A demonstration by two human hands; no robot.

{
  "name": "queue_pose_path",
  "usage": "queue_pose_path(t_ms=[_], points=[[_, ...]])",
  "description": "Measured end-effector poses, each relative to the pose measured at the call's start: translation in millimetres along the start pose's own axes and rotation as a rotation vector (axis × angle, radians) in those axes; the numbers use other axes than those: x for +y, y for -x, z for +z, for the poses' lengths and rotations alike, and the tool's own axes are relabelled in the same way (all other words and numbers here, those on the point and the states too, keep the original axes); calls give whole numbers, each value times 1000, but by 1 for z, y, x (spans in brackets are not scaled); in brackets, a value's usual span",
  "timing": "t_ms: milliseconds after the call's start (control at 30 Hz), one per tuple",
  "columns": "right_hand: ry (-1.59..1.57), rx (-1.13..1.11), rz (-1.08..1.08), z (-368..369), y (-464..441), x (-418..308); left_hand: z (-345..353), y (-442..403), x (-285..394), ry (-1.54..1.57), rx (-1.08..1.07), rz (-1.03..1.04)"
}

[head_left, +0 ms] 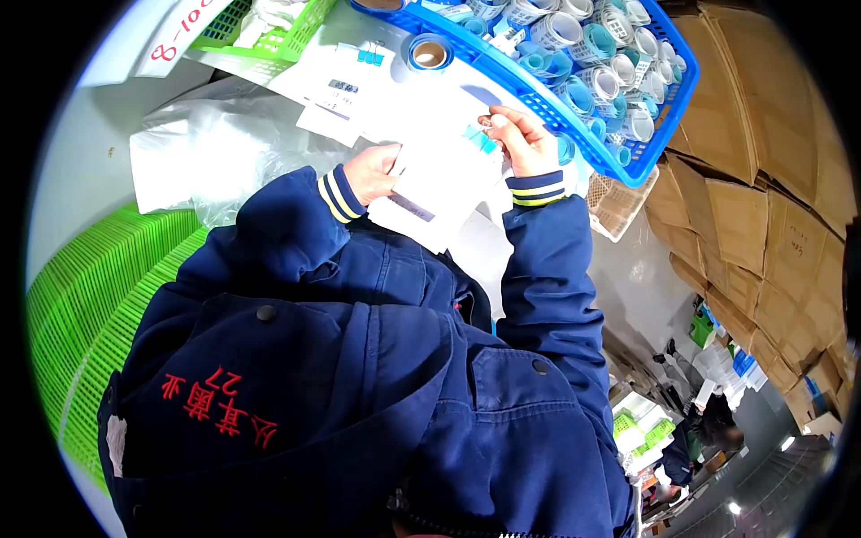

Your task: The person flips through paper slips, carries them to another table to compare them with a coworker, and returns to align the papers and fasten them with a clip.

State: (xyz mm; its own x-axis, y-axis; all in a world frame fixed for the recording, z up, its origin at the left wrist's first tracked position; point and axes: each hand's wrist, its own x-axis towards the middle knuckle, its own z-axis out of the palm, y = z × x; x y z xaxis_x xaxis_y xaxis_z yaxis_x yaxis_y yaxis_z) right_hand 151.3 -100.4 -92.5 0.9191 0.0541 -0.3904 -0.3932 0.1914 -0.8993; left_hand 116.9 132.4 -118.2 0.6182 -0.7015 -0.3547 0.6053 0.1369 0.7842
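Note:
My left hand (370,174) is closed on the left edge of a stack of white paper sheets (439,170), thumb on top. At the stack's upper right corner sits a turquoise binder clip (482,139). My right hand (526,142) pinches at this clip, with thumb and forefinger together by its metal handle. Whether the clip's jaws are spread cannot be made out. Beyond my hands lie more printed sheets (337,100) with a second turquoise binder clip (370,56) on them, and a label roll (430,54) stands near the blue basket.
A blue basket (529,82) full of rolled labels borders my right hand. A green basket (300,40) is at the upper left, above clear plastic bags (224,134). Stacked green crates (117,287) rise at left. Cardboard boxes (744,117) line the right; people (708,421) are farther off.

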Motion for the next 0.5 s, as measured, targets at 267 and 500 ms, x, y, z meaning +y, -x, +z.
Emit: queue_pose_path(t_ms=[267, 500], points=[[42, -12, 32, 2, 2, 1, 23, -11, 15, -115, 264, 367], [20, -91, -1, 4, 4, 8, 11, -6, 7, -304, 163, 267]])
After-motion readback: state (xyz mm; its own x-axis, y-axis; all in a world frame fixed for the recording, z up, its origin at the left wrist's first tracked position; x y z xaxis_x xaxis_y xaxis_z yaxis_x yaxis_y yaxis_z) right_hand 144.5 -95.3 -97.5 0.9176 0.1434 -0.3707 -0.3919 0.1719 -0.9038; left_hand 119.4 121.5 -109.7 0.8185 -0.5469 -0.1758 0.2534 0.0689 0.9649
